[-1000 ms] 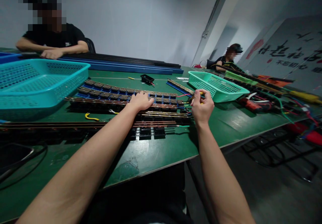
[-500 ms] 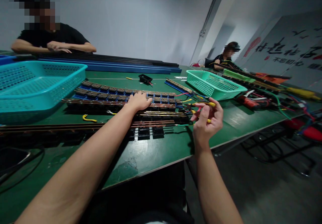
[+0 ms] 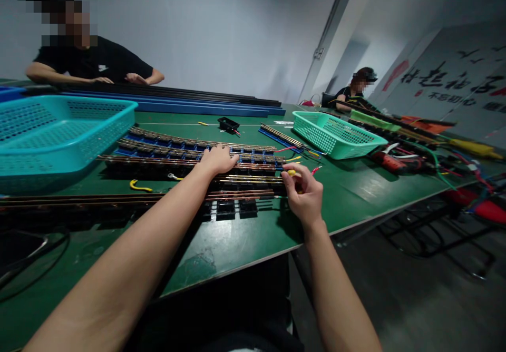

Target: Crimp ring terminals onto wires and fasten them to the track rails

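Note:
My left hand (image 3: 220,159) lies palm down, its fingers stretched over rows of thin copper-coloured rails (image 3: 169,142) set on blue and black plastic holders. At the right ends of these rails, my right hand (image 3: 305,193) is closed around yellow-handled pliers (image 3: 291,173). Most of the pliers is hidden by my fingers and palm. A red wire (image 3: 316,170) sticks out just beyond that hand. Nearer to me run longer copper rails (image 3: 87,200) on black holders. A short yellow wire (image 3: 139,186) lies left of my left forearm.
A turquoise basket (image 3: 79,146) stands at left and a green basket (image 3: 340,144) at right. Blue and black strips (image 3: 177,103) lie along the back, before a co-worker (image 3: 98,65). Red-handled tools (image 3: 395,159) and wires lie farther right, near another person (image 3: 351,93).
My right hand has moved left to the rail ends, and the pliers' handles are now largely covered. My left hand stays put. The co-worker's hands have moved apart.

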Demonstrator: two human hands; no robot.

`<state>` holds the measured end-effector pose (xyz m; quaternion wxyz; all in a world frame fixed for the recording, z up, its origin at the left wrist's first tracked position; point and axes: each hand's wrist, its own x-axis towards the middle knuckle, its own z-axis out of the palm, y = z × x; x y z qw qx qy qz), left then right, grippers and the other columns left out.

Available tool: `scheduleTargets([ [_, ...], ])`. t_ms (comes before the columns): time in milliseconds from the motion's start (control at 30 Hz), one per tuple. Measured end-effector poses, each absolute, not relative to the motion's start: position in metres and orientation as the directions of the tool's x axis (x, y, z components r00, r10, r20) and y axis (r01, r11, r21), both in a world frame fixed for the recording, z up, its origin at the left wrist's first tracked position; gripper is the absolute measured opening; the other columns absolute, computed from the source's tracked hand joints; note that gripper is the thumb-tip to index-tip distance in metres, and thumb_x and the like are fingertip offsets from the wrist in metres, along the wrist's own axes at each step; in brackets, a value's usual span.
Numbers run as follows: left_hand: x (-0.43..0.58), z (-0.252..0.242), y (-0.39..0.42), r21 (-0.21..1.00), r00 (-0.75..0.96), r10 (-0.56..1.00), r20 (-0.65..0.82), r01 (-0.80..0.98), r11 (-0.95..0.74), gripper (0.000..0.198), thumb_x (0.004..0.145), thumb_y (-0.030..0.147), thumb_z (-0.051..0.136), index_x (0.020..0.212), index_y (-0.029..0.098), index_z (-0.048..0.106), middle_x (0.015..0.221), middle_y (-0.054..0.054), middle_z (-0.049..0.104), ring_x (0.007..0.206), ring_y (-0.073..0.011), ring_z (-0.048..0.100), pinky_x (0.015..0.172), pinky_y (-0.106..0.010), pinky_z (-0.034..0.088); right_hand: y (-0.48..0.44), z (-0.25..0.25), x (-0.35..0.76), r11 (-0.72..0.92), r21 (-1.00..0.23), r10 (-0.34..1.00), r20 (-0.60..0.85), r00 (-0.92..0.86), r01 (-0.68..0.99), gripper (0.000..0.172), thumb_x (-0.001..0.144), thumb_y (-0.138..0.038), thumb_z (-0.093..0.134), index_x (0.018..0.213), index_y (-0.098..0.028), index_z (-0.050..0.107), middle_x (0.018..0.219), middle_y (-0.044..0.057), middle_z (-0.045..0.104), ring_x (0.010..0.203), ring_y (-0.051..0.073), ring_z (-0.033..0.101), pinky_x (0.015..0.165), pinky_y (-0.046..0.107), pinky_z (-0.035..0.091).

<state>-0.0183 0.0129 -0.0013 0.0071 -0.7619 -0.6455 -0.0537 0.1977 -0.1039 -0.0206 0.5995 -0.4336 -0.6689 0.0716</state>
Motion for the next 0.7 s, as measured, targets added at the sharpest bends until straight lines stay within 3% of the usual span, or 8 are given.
scheduleTargets([
  [167, -0.0187, -0.0021, 0.0137, 0.064, 0.164, 0.982, 0.09, 0.983, -0.17, 0.065, 0.088, 0.055, 0.021, 0.129, 0.014, 0.051, 0.136, -0.018, 0.047, 0.119, -0.033, 0.048, 0.095, -0.047, 0.037, -0.105, -0.0223, 0.1992, 0.631, -0.546, 0.68, 0.731, -0.055, 0.551, 0.017, 0.084, -0.028, 0.059, 0.098, -0.019, 0.063, 0.058, -0.006, 0.048, 0.043, 0.003, 0.031, 0.043, 0.018, 0.026],
  [400, -0.0189, -0.003, 0.015, 0.068, 0.157, 0.983, 0.098, 0.984, -0.164, 0.063, 0.088, 0.054, 0.022, 0.128, 0.015, 0.052, 0.135, -0.017, 0.048, 0.12, -0.0317, 0.047, 0.096, -0.046, 0.037, -0.1041, -0.0236, 0.2027, 0.626, -0.444, 0.696, 0.69, -0.201, 0.641, 0.015, 0.085, -0.029, 0.057, 0.092, -0.021, 0.067, 0.067, -0.002, 0.061, 0.047, 0.005, 0.041, 0.048, 0.018, 0.032],
  [700, -0.0181, -0.0032, 0.0142, 0.062, 0.156, 0.982, 0.105, 0.985, -0.163, 0.064, 0.088, 0.053, 0.022, 0.128, 0.014, 0.052, 0.134, -0.017, 0.049, 0.119, -0.0324, 0.048, 0.095, -0.047, 0.038, -0.1053, -0.0245, 0.2015, 0.636, -0.38, 0.665, 0.712, -0.227, 0.672, 0.022, 0.087, -0.028, 0.054, 0.105, -0.021, 0.064, 0.069, -0.001, 0.064, 0.05, 0.007, 0.048, 0.052, 0.019, 0.039],
])
